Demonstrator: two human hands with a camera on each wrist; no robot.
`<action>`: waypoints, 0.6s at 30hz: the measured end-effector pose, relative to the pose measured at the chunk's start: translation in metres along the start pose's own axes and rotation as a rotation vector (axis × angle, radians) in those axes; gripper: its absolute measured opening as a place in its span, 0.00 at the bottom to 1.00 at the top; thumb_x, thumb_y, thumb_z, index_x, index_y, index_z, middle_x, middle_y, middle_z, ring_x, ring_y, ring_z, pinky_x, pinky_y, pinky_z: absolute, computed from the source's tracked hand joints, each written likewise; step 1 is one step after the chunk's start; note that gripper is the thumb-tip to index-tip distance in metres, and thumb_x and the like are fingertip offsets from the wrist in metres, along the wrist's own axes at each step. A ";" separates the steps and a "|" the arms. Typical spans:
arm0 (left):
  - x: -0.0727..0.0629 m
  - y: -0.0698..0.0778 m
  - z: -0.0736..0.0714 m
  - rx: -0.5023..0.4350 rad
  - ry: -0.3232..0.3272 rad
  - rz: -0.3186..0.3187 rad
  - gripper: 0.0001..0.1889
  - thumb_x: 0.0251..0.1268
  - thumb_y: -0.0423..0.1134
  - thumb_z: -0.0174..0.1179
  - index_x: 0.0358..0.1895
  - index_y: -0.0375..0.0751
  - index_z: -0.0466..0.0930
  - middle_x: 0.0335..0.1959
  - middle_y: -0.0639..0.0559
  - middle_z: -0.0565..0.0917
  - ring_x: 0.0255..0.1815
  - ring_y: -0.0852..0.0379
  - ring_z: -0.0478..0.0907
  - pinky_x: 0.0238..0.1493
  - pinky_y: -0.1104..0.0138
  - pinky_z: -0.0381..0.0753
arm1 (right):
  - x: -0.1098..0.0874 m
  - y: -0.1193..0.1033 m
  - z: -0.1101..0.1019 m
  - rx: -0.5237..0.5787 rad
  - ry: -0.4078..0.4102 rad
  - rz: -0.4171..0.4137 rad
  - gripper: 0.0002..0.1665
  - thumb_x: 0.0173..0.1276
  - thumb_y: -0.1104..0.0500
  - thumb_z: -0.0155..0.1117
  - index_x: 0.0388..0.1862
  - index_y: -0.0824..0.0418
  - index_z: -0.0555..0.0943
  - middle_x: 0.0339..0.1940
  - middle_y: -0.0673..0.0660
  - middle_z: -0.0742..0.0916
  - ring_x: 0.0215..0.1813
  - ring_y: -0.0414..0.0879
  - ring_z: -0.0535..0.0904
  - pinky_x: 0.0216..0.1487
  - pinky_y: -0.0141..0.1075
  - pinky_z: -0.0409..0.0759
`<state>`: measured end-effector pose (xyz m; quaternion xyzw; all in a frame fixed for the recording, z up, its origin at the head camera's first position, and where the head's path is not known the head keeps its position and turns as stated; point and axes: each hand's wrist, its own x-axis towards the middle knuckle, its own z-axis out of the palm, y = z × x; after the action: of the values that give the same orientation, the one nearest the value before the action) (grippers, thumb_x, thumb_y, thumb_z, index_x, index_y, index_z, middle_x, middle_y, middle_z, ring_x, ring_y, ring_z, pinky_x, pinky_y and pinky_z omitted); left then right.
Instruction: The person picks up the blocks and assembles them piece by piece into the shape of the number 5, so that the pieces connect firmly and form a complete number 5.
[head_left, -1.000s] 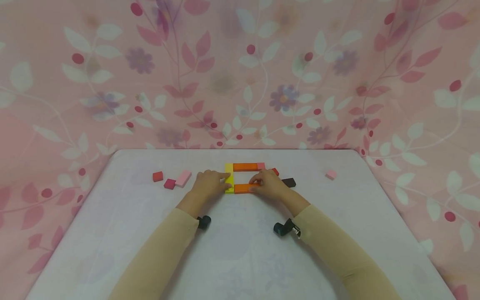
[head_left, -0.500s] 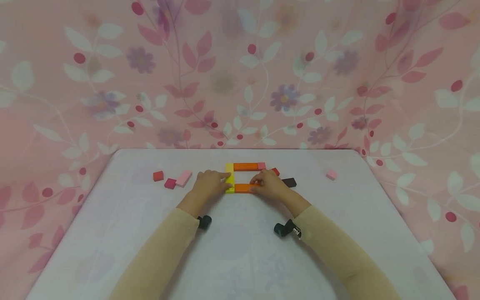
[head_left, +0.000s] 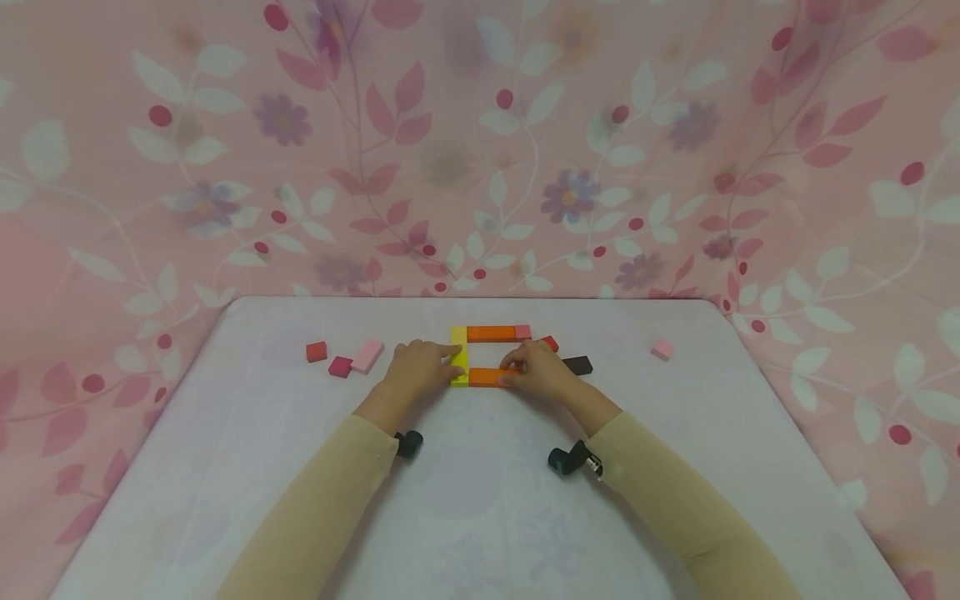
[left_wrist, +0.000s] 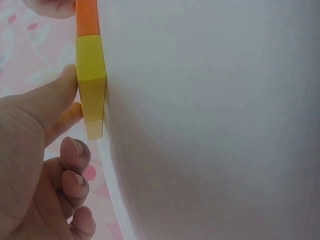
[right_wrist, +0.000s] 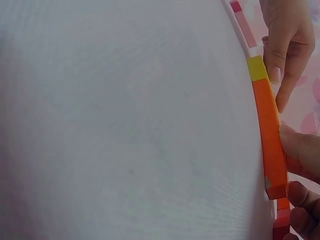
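In the head view, several flat blocks form a frame open on its right. My left hand (head_left: 416, 367) rests its straight thumb and index finger on the yellow block (head_left: 460, 361) at the frame's left side. The other fingers curl loosely beside it in the left wrist view. My right hand (head_left: 543, 367) pinches the near orange block (head_left: 483, 377) between thumb and bent index finger, covering its right end. That block's left end meets the yellow one. Along the back, another orange block (head_left: 491, 334) reaches a small pink block (head_left: 522, 332).
Left of the frame lie a red block (head_left: 316, 352), a crimson block (head_left: 341, 367) and a long pink block (head_left: 367, 356). Behind my right hand are a red block (head_left: 551, 342) and a black block (head_left: 577, 365). A pink block (head_left: 662, 350) sits far right on the white table (head_left: 480, 500).
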<state>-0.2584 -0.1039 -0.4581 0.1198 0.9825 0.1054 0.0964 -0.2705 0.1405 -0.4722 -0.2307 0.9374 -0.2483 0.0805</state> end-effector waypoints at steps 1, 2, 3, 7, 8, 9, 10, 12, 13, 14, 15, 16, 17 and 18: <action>0.000 0.000 0.000 0.002 0.001 0.001 0.28 0.69 0.61 0.58 0.70 0.62 0.74 0.63 0.46 0.80 0.53 0.44 0.75 0.57 0.49 0.68 | 0.000 0.000 0.000 0.000 0.001 0.000 0.13 0.64 0.47 0.74 0.44 0.51 0.88 0.36 0.50 0.78 0.41 0.47 0.71 0.45 0.40 0.69; 0.000 0.000 0.000 0.002 0.002 0.001 0.28 0.69 0.61 0.58 0.70 0.62 0.74 0.63 0.46 0.80 0.52 0.44 0.75 0.57 0.49 0.68 | 0.000 0.000 0.000 0.001 0.001 0.001 0.13 0.64 0.47 0.74 0.44 0.50 0.88 0.36 0.50 0.78 0.41 0.47 0.71 0.45 0.40 0.69; 0.000 0.000 0.001 0.002 0.003 0.002 0.28 0.69 0.61 0.58 0.70 0.62 0.74 0.63 0.46 0.80 0.52 0.44 0.75 0.57 0.49 0.68 | -0.001 0.000 0.000 0.002 0.001 0.002 0.13 0.64 0.47 0.74 0.44 0.50 0.88 0.36 0.50 0.78 0.42 0.47 0.71 0.45 0.40 0.69; 0.000 0.000 0.002 -0.004 0.000 -0.001 0.28 0.69 0.61 0.58 0.70 0.61 0.74 0.63 0.46 0.80 0.53 0.44 0.75 0.58 0.48 0.68 | -0.001 0.000 0.001 0.000 -0.003 0.014 0.13 0.64 0.47 0.74 0.44 0.50 0.88 0.37 0.50 0.78 0.42 0.47 0.71 0.46 0.40 0.69; 0.001 0.000 0.002 -0.006 -0.002 -0.002 0.28 0.69 0.61 0.58 0.70 0.61 0.74 0.64 0.46 0.80 0.53 0.44 0.74 0.58 0.48 0.67 | -0.001 0.000 0.001 0.000 -0.004 0.015 0.13 0.64 0.47 0.74 0.43 0.50 0.88 0.37 0.50 0.78 0.42 0.47 0.71 0.45 0.40 0.69; 0.001 0.000 0.003 -0.005 -0.004 -0.003 0.28 0.69 0.61 0.58 0.70 0.61 0.74 0.64 0.46 0.80 0.53 0.44 0.74 0.58 0.48 0.67 | -0.001 0.000 0.001 0.001 -0.004 0.015 0.13 0.64 0.47 0.74 0.43 0.50 0.88 0.36 0.50 0.78 0.42 0.47 0.71 0.45 0.40 0.69; 0.001 0.000 0.003 -0.006 -0.005 -0.005 0.28 0.69 0.61 0.58 0.70 0.61 0.74 0.64 0.46 0.80 0.54 0.44 0.74 0.58 0.48 0.67 | -0.001 0.000 0.001 0.001 -0.003 0.014 0.13 0.64 0.47 0.74 0.43 0.50 0.88 0.36 0.50 0.78 0.42 0.47 0.71 0.45 0.40 0.69; 0.001 0.000 0.003 -0.004 -0.005 -0.006 0.28 0.69 0.61 0.58 0.70 0.61 0.73 0.64 0.46 0.80 0.54 0.44 0.74 0.58 0.48 0.67 | -0.001 0.001 0.001 0.001 -0.001 0.010 0.13 0.64 0.47 0.74 0.44 0.50 0.88 0.36 0.50 0.78 0.41 0.47 0.71 0.45 0.40 0.69; 0.000 0.000 0.002 -0.003 -0.006 -0.007 0.28 0.69 0.61 0.58 0.71 0.61 0.73 0.64 0.46 0.80 0.54 0.44 0.74 0.58 0.49 0.67 | -0.001 0.001 0.001 0.001 0.001 0.008 0.13 0.64 0.47 0.74 0.44 0.51 0.88 0.36 0.50 0.78 0.41 0.47 0.71 0.45 0.40 0.69; 0.000 0.000 0.002 -0.002 -0.006 -0.008 0.28 0.69 0.61 0.58 0.71 0.61 0.73 0.64 0.46 0.80 0.53 0.44 0.74 0.57 0.49 0.67 | -0.001 0.001 0.001 0.001 0.002 0.007 0.13 0.64 0.47 0.74 0.44 0.51 0.88 0.36 0.50 0.78 0.41 0.47 0.71 0.45 0.39 0.69; 0.001 0.000 0.002 -0.001 -0.004 -0.007 0.28 0.69 0.61 0.58 0.71 0.61 0.73 0.64 0.46 0.80 0.54 0.44 0.74 0.57 0.49 0.68 | -0.001 0.001 0.001 -0.002 0.004 0.005 0.13 0.64 0.47 0.74 0.44 0.51 0.88 0.36 0.50 0.78 0.41 0.46 0.71 0.45 0.39 0.69; 0.001 0.000 0.002 -0.002 -0.002 -0.006 0.28 0.69 0.61 0.58 0.71 0.61 0.73 0.64 0.46 0.80 0.54 0.44 0.74 0.57 0.49 0.67 | -0.001 0.001 0.001 -0.003 0.005 0.005 0.13 0.64 0.47 0.74 0.44 0.51 0.88 0.36 0.50 0.78 0.41 0.46 0.71 0.45 0.39 0.69; 0.001 0.000 0.002 -0.001 -0.001 -0.006 0.28 0.69 0.61 0.58 0.71 0.61 0.73 0.64 0.46 0.80 0.54 0.44 0.74 0.57 0.49 0.67 | -0.001 0.001 0.001 -0.004 0.006 0.004 0.13 0.64 0.47 0.74 0.44 0.51 0.88 0.36 0.50 0.78 0.41 0.46 0.71 0.45 0.39 0.69; 0.001 0.000 0.002 0.000 0.002 -0.006 0.28 0.69 0.61 0.58 0.71 0.61 0.73 0.64 0.46 0.80 0.54 0.44 0.74 0.57 0.50 0.67 | -0.001 0.001 0.001 -0.004 0.007 0.002 0.13 0.64 0.47 0.74 0.44 0.51 0.88 0.36 0.50 0.78 0.41 0.47 0.71 0.45 0.39 0.69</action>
<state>-0.2587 -0.1032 -0.4605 0.1169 0.9829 0.1050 0.0958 -0.2695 0.1416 -0.4731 -0.2291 0.9384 -0.2471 0.0768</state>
